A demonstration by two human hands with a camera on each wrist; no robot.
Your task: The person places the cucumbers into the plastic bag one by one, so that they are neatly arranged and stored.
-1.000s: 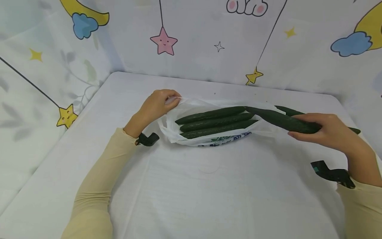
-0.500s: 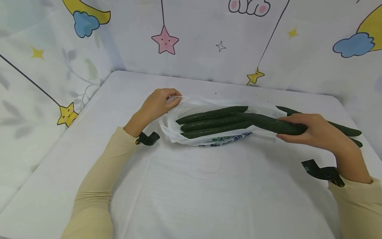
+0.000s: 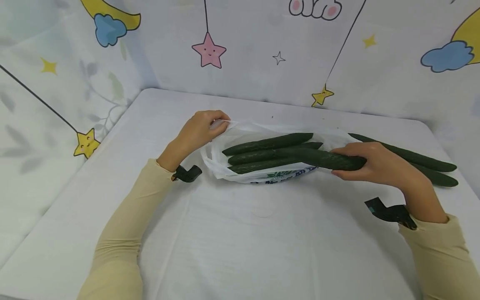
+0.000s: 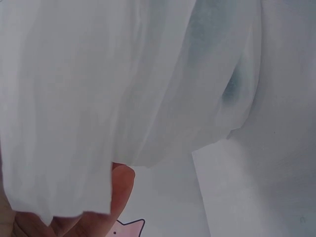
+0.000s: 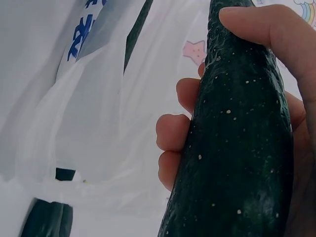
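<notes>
In the head view my left hand (image 3: 202, 130) pinches the upper left edge of a thin white plastic bag (image 3: 217, 168). The left wrist view shows the fingers partly hidden behind the bag's film (image 4: 74, 108). Three dark green cucumbers (image 3: 266, 144) lie side by side inside the bag's mouth. My right hand (image 3: 386, 163) grips another cucumber (image 3: 326, 159) by its right end, thumb and fingers round it in the right wrist view. This cucumber's left end lies over those in the bag; whether it touches them I cannot tell.
On the table (image 3: 243, 250) at right, behind my right hand, lie two more cucumbers, the farther one (image 3: 423, 158) and the nearer one (image 3: 440, 178). A patterned cloth wall (image 3: 247, 75) closes off the back and left.
My right hand has moved left with its cucumber, bringing the far end further into the bag over the others. The left hand keeps its hold on the bag edge.
</notes>
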